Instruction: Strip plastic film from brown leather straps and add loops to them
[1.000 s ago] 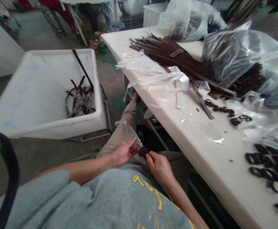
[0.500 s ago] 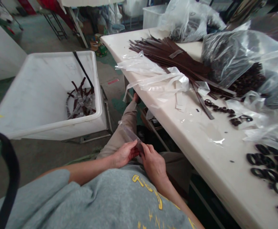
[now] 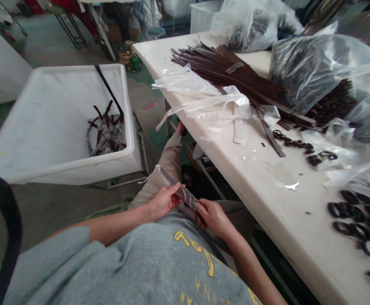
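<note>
Along the far right of the table [image 3: 261,207], plastic bags [image 3: 318,72] hide most of their dark contents behind cloudy folds, and the nearest of them runs out of view. Black rings [image 3: 356,220] on the table's right side are also partly cut off, and some overlap too closely to tell apart. To the left of the table, a white bin [image 3: 58,106] is cropped at its outer corner; its near wall covers part of the strips [image 3: 107,131] lying inside. The table's near edge slants past the person's right arm, with bare top between that edge and the rings. A strip of floor [image 3: 137,91] lies open between bin and table, and the bin's mouth is wide and uncovered. Farther up the table, a bundle of brown strips [image 3: 236,76] fans out behind loose clear plastic [image 3: 213,103]. Left of the table's near edge, over the lap, both hands hold one sleeved strip [image 3: 186,196], brown inside clear plastic. The left hand [image 3: 162,203] pinches it midway, thumb on top; the right hand [image 3: 213,217], just beside, closes on the lower end, its curled fingers partly hidden.
</note>
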`<state>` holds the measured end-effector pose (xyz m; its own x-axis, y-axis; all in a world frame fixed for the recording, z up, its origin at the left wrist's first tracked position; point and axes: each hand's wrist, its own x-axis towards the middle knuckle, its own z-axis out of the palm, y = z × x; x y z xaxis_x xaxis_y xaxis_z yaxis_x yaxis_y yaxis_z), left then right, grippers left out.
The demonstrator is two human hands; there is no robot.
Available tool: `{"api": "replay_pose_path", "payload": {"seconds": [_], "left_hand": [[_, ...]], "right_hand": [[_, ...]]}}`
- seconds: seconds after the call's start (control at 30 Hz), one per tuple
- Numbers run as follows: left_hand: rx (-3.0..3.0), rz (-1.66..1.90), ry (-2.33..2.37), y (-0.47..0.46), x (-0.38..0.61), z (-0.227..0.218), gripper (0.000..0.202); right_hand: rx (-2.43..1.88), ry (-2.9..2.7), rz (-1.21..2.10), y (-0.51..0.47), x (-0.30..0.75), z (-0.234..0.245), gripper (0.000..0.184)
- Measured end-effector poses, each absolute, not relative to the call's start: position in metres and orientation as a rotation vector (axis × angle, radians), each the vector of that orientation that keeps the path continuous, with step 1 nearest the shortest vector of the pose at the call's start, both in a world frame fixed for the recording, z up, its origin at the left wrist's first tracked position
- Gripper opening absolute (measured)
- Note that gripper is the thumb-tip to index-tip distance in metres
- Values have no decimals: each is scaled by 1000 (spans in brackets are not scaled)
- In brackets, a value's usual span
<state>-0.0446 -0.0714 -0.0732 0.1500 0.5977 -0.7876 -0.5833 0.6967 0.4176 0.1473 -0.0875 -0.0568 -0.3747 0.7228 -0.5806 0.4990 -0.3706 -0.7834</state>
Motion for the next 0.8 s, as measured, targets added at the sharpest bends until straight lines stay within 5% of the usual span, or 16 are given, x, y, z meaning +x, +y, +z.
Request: {"api": "replay_pose_path", "payload": {"seconds": [0.27,0.5,0.67,0.8], "left_hand": [[20,834,1096,-68,-50,-70,11],[-53,1083,1124,-16,-101,-67,41],[-96,1138,1196,0,-120,-75,23],[-108,1212,1116,2,-116,-69,32]], "right_hand": [[-1672,-1681,1643,-95,138,-51,32],[-1704,-1811,1576,-112,155,-45,32],[-1737,-1748,1598,-124,173,-46,31],[-1733,-1647,1658,-130,180,-49,34]]}}
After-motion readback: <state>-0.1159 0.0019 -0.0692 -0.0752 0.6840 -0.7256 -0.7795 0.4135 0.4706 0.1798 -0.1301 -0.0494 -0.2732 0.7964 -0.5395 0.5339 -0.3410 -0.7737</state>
